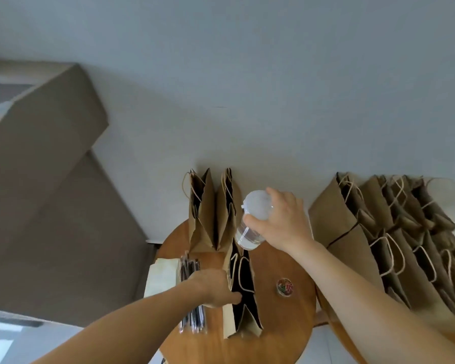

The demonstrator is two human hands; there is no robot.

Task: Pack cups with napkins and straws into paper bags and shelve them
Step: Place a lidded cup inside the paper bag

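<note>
Left hand (pixel 213 287) pinches open bag (pixel 243 319) rim beside straws (pixel 195 319); right hand (pixel 286 222) grips cup (pixel 250 232) above it.

One cup (pixel 252 219), one napkin stack (pixel 162 279), one straw bundle (pixel 195 319), one clip tub (pixel 284 286), three paper bags (pixel 243 292) on the surface (pixel 273 337); a bag cluster (pixel 394 245) beside it, too overlapped to count.

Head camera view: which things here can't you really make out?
The open paper bag: inside is dark in the head view; contents unseen.
The straws: blurred, partly under the left hand; uncountable.
The small round tub: too small to tell what the coloured bits are.
The row of bags at right: cut off by the frame edge.
</note>
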